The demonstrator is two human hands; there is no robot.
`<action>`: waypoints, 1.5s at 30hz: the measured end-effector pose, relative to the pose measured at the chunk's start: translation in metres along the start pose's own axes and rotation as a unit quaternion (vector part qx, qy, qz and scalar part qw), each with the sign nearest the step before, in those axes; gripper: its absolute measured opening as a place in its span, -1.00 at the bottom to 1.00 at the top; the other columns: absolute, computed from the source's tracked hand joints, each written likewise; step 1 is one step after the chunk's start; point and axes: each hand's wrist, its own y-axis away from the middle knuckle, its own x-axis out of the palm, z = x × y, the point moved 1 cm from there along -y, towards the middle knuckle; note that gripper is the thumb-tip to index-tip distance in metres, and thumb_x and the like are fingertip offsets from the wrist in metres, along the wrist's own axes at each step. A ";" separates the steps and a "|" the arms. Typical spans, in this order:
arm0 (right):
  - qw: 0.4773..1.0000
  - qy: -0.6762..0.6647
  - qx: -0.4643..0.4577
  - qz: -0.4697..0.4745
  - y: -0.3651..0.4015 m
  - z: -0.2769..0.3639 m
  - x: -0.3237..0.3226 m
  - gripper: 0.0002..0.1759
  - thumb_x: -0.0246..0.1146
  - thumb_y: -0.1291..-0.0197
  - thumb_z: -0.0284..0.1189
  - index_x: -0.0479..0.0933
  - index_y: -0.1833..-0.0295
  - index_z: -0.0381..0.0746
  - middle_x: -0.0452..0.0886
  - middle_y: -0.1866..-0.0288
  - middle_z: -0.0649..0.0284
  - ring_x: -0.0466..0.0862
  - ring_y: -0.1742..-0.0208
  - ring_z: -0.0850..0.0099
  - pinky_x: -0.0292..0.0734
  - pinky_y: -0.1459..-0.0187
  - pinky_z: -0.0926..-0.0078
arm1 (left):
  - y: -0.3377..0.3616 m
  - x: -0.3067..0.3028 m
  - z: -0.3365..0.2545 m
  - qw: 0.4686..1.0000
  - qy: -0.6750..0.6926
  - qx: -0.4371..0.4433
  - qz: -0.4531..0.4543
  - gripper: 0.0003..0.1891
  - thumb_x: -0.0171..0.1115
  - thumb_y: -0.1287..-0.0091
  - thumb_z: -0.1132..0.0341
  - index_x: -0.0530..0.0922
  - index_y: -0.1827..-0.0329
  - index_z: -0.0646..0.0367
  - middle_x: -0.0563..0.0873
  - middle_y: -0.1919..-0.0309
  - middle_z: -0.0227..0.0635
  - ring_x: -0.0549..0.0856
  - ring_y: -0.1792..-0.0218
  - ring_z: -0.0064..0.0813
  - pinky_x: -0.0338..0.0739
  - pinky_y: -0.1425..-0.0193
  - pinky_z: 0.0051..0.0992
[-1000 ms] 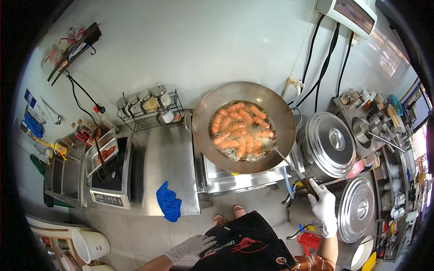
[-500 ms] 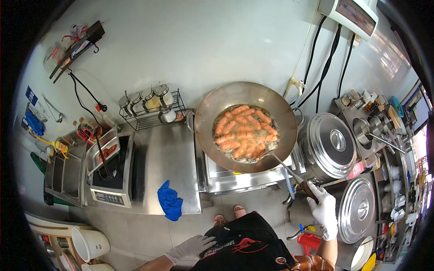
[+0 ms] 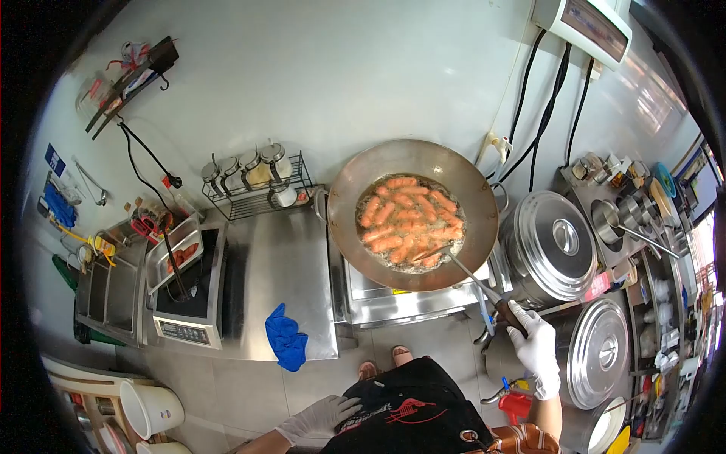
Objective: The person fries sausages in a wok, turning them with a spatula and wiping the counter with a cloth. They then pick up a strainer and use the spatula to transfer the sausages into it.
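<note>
Spatula farther inward, handle in grip.

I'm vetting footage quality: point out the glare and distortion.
Head view: fisheye bending, black corners; head view: streaky reflections on the upper-right wall, highlights on the wok and stockpot lid; head view: sausages distinguishable, without heavy blur.

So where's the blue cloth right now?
In the head view, the blue cloth lies over the front edge of the steel counter, left of the wok.
</note>
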 end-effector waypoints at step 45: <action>0.990 -0.112 0.025 -0.077 -0.058 -0.026 0.050 -0.43 0.30 -0.11 -0.50 0.49 -0.31 -0.14 0.66 0.08 -0.03 0.67 0.08 0.06 0.55 0.03 0.33 | -0.005 0.005 0.004 1.000 0.003 -0.003 -0.010 -0.37 0.19 -0.23 0.16 0.32 -0.36 0.21 0.42 -0.33 -0.12 0.56 -0.15 -0.18 0.45 -0.24 -0.27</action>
